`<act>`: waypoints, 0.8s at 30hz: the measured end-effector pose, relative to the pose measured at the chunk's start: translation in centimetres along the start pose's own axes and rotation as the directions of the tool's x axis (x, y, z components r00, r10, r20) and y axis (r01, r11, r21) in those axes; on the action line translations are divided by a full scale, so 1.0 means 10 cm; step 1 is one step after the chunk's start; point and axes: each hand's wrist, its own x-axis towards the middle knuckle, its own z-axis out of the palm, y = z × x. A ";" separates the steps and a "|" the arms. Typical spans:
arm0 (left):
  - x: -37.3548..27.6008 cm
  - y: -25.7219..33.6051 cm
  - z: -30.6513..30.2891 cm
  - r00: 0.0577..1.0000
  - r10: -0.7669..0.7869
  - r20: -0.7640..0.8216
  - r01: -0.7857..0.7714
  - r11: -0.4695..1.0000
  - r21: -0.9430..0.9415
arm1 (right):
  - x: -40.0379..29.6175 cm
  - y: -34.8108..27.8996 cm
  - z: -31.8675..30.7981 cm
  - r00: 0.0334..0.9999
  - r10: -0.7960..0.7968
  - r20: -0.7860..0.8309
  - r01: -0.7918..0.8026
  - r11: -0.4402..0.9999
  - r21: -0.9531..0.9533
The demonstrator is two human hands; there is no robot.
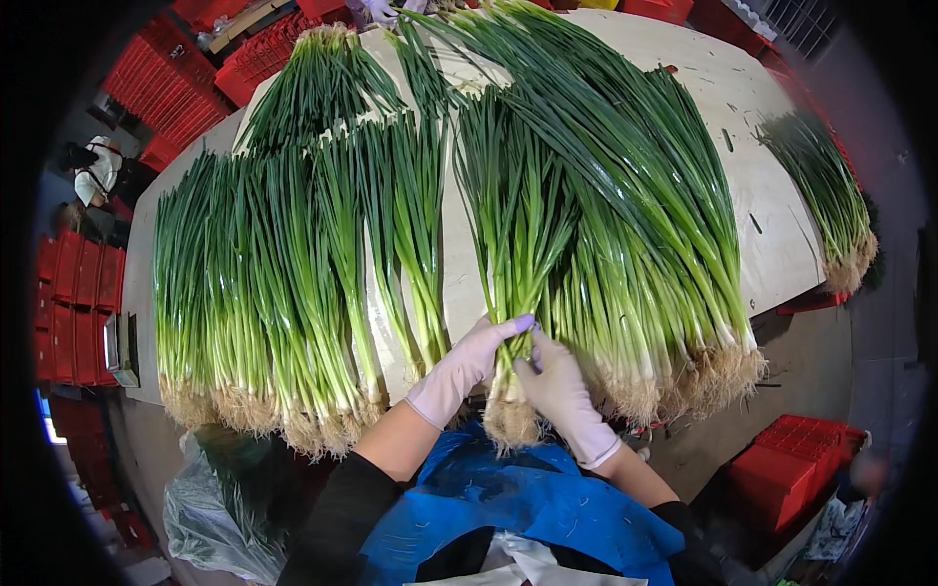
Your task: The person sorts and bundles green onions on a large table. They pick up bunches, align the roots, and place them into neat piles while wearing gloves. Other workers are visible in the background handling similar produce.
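Note:
A bunch of green onions (516, 242) lies before me with its rooted ends over the table's near edge. My left hand (484, 348), in a pale glove, closes around the bunch, its thumb lying across the stalks. Against the right side of the same stalks, just above the roots, is my right hand (560, 388), also gloved, with fingers curled onto them. Its fingertips are partly hidden. A large pile of green onions (645, 242) rests right of the hands. To the left, several more green onions (264, 271) lie in a row, roots towards me.
Another bunch of green onions (828, 198) lies at the table's (777, 234) right edge. Red crates (784, 469) stand at lower right, and stacked red crates (168, 80) at upper left. A clear plastic bag (220, 513) hangs below left. Another person's gloved hand (381, 11) shows across the table.

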 end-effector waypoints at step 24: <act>-1.48 0.49 -0.25 0.992 0.081 -0.095 -0.040 0.925 0.378 | 1.26 -0.44 0.24 0.866 -0.108 0.489 -0.493 -0.022 0.869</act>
